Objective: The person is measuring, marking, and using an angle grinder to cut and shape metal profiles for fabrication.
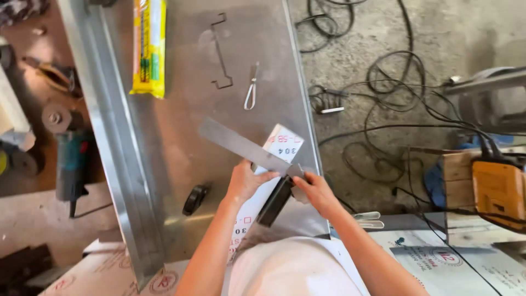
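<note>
My left hand (245, 181) and my right hand (315, 191) both grip a try square at its corner. Its long flat steel blade (241, 145) points up and left over a large sheet of shiny metal (181, 131). Its dark stock (275, 201) runs down toward me between my hands. A white labelled strip (282, 143) lies on the sheet under the square.
On the sheet lie a yellow packet of rods (148, 46), a bent wire bracket (221, 52), a small wire loop (251, 90) and a black round object (195, 199). An angle grinder (71, 164) lies on the floor at left. Cables (394, 93) and an orange machine (498, 189) are at right.
</note>
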